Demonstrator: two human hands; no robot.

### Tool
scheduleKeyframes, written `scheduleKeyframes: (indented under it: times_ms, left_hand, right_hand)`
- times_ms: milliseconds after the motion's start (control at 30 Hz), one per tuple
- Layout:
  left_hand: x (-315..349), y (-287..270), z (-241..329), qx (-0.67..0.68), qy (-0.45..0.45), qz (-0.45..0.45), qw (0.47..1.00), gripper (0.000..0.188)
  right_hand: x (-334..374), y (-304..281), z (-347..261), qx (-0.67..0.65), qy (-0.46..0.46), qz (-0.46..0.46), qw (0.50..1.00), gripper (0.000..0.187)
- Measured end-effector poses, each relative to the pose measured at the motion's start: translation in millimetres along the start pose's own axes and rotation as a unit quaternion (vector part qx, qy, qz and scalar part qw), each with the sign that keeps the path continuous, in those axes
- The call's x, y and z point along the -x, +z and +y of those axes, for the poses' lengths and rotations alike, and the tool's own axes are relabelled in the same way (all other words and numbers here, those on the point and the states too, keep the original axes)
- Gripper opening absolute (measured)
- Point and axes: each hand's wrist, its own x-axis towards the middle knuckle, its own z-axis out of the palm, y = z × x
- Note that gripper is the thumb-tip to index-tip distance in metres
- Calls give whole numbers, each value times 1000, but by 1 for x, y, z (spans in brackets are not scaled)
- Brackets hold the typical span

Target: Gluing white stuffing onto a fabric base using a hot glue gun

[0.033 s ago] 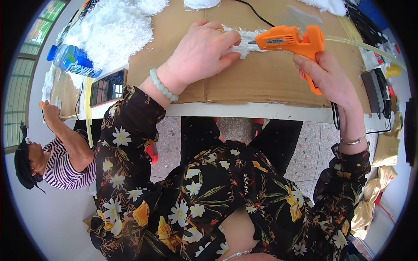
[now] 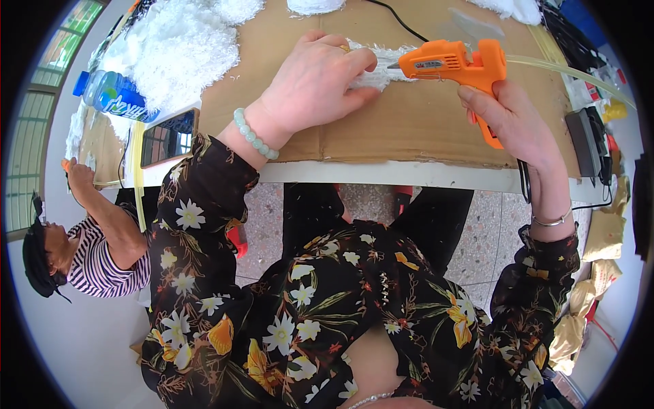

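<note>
My right hand (image 2: pixel 512 123) grips the handle of an orange hot glue gun (image 2: pixel 443 63), with a clear glue stick (image 2: pixel 565 69) coming out of its back end. The gun's nozzle points left, at the edge of a shaggy white strip (image 2: pixel 392 60) lying on the cardboard. My left hand (image 2: pixel 317 82) bends over the strip's left part, thumb and fingers closed on it. Its palm and fingers hide part of the strip. The nozzle tip is close to my left fingers. Whether it touches the strip I cannot tell.
A heap of white shredded fibre (image 2: pixel 184 48) lies at the far left, beside a blue-labelled bottle (image 2: pixel 116 94) and a phone (image 2: pixel 170 138). A black cable (image 2: pixel 402 22) crosses the cardboard (image 2: pixel 422 133). A dark box (image 2: pixel 586 143) stands right. Another person (image 2: pixel 102 238) works at left.
My left thumb has shifted slightly to the right along the strip's near edge. The glue gun has barely moved.
</note>
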Motion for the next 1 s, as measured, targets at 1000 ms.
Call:
scheduleKeyframes:
  times_ms: [1000]
  left_hand:
    - [-2,7,4,-8,-2,29,1000,25]
  right_hand:
    - [-10,5,6,44,6,-64,997,28]
